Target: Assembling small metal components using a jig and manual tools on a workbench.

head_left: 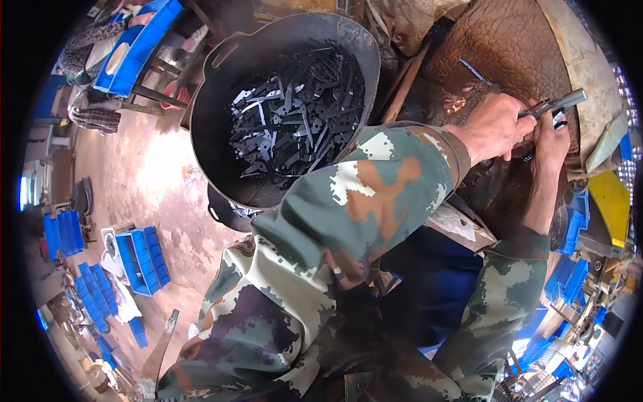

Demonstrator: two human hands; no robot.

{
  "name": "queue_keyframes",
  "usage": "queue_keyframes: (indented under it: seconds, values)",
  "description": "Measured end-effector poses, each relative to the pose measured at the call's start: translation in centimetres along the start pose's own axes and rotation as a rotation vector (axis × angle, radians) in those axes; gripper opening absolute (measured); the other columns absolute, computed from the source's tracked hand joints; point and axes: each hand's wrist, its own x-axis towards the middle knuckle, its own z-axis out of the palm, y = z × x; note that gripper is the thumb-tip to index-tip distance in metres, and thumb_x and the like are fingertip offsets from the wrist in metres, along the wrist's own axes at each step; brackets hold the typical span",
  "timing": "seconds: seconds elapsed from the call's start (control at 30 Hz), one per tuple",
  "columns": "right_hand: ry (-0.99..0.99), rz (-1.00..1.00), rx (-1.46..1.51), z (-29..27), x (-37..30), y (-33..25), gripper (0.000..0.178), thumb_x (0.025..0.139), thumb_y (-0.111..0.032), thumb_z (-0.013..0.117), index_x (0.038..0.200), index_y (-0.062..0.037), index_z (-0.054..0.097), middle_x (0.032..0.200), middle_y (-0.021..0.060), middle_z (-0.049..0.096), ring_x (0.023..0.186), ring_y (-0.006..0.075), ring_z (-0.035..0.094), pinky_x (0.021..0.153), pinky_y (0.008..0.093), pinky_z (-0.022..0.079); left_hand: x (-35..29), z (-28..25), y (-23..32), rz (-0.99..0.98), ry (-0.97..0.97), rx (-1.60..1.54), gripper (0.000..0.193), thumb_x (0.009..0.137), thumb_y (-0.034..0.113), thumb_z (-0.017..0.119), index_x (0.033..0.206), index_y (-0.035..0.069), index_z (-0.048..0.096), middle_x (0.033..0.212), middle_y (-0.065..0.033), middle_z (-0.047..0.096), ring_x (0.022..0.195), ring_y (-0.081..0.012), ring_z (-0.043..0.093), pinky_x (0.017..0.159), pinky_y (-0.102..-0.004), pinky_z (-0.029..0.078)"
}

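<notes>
My left hand (492,127) is closed, its fingers curled against a grey metal bar-like tool (564,102) that points up to the right. My right hand (550,144) is closed at the same tool, from below and to the right. Fingers cover much of the tool, so its kind is unclear. Beyond my left hand a thin bluish-grey metal strip (473,68) sticks out over a wet, brown, mud-coated surface (516,40). Left of my arms stands a large black tub (218,134) holding many flat dark metal pieces (295,114), blade-like, some with holes.
A wooden stick (405,84) leans between the tub and the brown surface, below crumpled sacking (408,27). Blue bins (143,261) stand on the floor at left. At upper left, a person's arm (100,32) reaches to a blue tray (137,50). A yellow panel (609,204) is at right.
</notes>
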Motion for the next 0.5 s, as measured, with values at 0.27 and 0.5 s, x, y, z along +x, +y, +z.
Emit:
queue_keyframes:
  seconds: [0.27,0.5]
  values:
    - [-0.019,-0.079,0.064,0.4,0.1,-0.1,0.026,0.093,-0.021,0.069,0.112,-0.0034,0.062,0.097,0.0071,0.071,0.075,0.0101,0.062,0.062,0.0245,0.049,0.1,1.1,-0.2,0.203,0.133,0.373,0.033,0.085,0.034,0.068,0.093,0.002,0.073,0.078,-0.0199,0.069,0.075,-0.037,0.067,0.072,-0.0437,0.054]
    - [-0.059,-0.058,0.072,-0.2,0.7,0.2,0.022,0.093,-0.021,0.069,0.108,-0.0058,0.062,0.095,0.0058,0.071,0.056,0.0057,0.052,0.048,0.0235,0.041,-0.6,0.9,0.2,0.203,0.108,0.572,0.031,0.079,0.032,0.069,0.084,0.001,0.073,0.083,-0.0235,0.069,0.087,-0.0399,0.068,0.08,-0.0486,0.053]
